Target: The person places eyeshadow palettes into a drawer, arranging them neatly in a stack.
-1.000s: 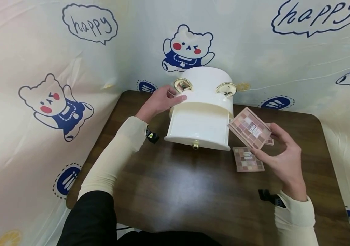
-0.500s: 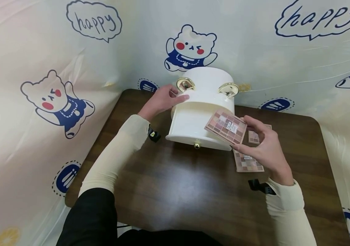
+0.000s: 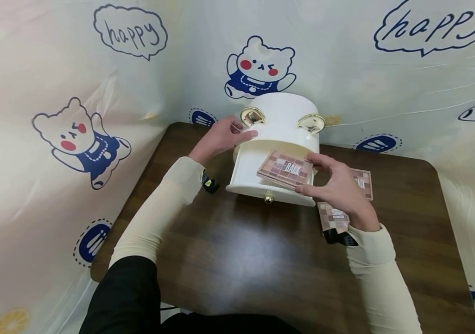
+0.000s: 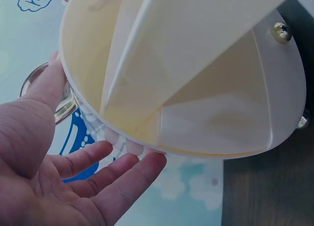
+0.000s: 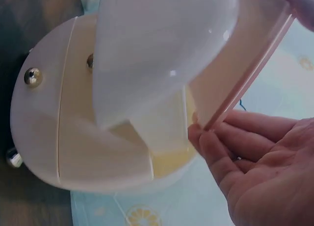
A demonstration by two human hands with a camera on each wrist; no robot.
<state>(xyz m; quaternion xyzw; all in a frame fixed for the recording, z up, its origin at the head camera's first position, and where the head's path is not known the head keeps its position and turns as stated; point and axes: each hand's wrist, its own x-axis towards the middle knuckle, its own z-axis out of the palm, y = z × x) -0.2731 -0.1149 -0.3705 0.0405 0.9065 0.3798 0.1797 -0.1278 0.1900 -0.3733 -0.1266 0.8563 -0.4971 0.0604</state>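
A white rounded storage box [image 3: 282, 103] with gold-rimmed bear ears stands at the back of the table, its upper drawer [image 3: 245, 188] pulled out. My left hand [image 3: 220, 139] holds the box's left upper side, thumb over the top and fingertips on its side, as the left wrist view shows. Between thumb and fingers my right hand [image 3: 339, 189] pinches an eyeshadow palette [image 3: 285, 169] by its right edge. The palette is tilted over the drawer; whether it touches the drawer is unclear. In the right wrist view, its pale underside [image 5: 235, 59] shows beside the drawer.
Two more eyeshadow palettes lie right of the box: one farther back [image 3: 364, 180], one nearer [image 3: 331, 217], partly hidden by the right wrist's strap. The brown wooden table [image 3: 237, 260] extends in front. A printed curtain [image 3: 345, 83] hangs close behind the box.
My right hand has carried the palette leftward from above the table's right side to over the drawer, tilting it flatter. The left hand has stayed on the box.
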